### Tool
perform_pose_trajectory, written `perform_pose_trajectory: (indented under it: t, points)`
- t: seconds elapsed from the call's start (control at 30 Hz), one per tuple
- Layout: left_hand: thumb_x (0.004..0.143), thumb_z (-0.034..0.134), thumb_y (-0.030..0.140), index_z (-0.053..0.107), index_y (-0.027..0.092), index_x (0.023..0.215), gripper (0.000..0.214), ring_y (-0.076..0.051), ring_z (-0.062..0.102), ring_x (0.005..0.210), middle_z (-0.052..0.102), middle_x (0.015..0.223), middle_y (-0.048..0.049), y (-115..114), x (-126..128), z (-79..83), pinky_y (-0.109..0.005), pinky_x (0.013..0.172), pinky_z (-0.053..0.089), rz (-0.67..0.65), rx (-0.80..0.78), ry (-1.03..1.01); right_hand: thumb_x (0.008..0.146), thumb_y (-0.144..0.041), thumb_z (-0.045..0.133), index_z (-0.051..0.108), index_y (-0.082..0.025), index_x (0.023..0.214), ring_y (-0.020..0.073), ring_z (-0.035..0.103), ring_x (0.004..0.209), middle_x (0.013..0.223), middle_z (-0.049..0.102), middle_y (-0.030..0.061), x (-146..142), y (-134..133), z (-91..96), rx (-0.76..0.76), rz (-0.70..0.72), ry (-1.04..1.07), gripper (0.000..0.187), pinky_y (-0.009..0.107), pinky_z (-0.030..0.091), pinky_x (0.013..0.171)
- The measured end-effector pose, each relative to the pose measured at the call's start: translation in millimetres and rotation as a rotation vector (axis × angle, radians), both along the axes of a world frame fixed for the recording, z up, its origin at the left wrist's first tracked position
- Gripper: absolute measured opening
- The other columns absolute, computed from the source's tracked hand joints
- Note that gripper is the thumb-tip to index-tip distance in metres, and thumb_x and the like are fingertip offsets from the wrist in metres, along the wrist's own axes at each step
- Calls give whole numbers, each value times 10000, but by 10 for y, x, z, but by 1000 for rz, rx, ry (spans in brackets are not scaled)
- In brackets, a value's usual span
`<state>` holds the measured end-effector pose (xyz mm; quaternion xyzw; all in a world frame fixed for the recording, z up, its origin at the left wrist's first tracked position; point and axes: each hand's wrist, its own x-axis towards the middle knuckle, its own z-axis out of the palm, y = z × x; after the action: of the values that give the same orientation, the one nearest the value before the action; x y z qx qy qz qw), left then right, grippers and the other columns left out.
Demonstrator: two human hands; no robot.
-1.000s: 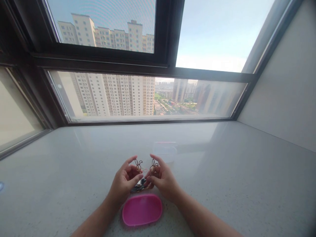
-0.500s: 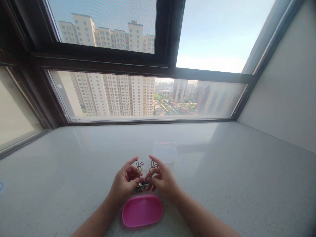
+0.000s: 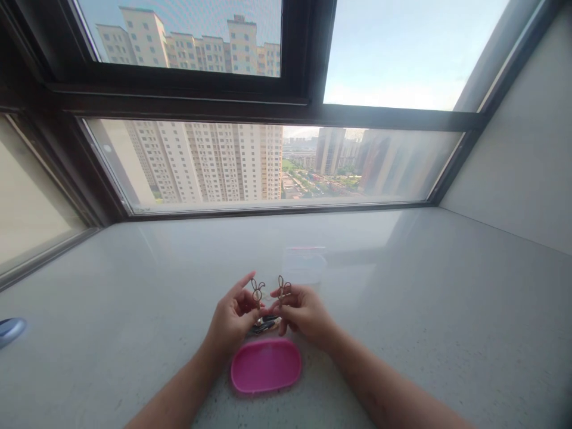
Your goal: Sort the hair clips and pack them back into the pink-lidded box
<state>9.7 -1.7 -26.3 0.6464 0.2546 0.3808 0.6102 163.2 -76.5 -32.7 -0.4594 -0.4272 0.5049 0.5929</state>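
Note:
My left hand [image 3: 232,319] pinches a small brown wire clip with rabbit ears [image 3: 257,290], held upright above the sill. My right hand [image 3: 304,310] pinches a matching rabbit-ear clip [image 3: 283,286] a few centimetres to the right of the first. Both hands hover just behind a pink oval dish [image 3: 266,366] that lies on the pale stone sill [image 3: 402,310]. Between the hands and the dish lie some dark and silvery clips [image 3: 264,325], partly hidden by my fingers.
A clear plastic box [image 3: 304,266] stands just beyond my hands. A blue-grey object [image 3: 11,329] pokes in at the left edge. The dark window frame [image 3: 268,211] closes off the back of the sill, and a pale wall [image 3: 518,173] rises at the right.
The two rabbit-ear clips have come slightly closer together and my right fingers have curled in more. The view has tilted down a little.

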Motion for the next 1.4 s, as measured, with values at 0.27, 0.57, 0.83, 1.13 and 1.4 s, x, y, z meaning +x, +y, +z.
perform_pose_trajectory:
  t: [0.27, 0.57, 0.83, 1.13, 1.4]
  points:
    - [644, 697, 231, 347, 166, 1318, 762, -133, 558, 667, 557, 675, 35, 14, 2, 2, -271, 675, 476, -13, -5, 23, 654, -311, 695, 615, -97, 892, 112, 589, 413, 740, 701, 88, 59, -16, 50, -53, 51, 21, 330, 161, 275, 336]
    - [625, 705, 238, 521, 141, 1180, 592, -141, 587, 646, 600, 651, 19, 31, 7, -7, -271, 644, 482, 2, -61, 60, 664, -352, 678, 632, -116, 940, 129, 621, 493, 806, 695, 91, 86, -16, 43, -64, 117, 1, 366, 162, 299, 368]
    - [597, 740, 241, 635, 140, 905, 341, -151, 600, 624, 628, 630, 4, 93, 3, -82, -266, 601, 481, 20, -105, 43, 688, -346, 665, 610, -128, 921, 126, 628, 499, 824, 689, 78, 84, -3, -2, -42, 100, 30, 323, 163, 324, 376]
    - [601, 736, 230, 615, 142, 850, 290, -123, 568, 586, 597, 604, 20, 98, 3, -98, -228, 562, 450, 17, -108, 49, 691, -344, 667, 582, -126, 892, 119, 622, 469, 804, 691, 72, 64, -1, 9, -48, 91, 26, 309, 154, 322, 356]
    - [597, 737, 242, 590, 142, 878, 332, -89, 523, 549, 529, 583, 57, 110, 13, -108, -198, 535, 422, 51, -111, 44, 696, -317, 662, 528, -138, 834, 123, 626, 462, 720, 685, 52, 66, 23, -45, -17, 110, 38, 263, 138, 310, 339]
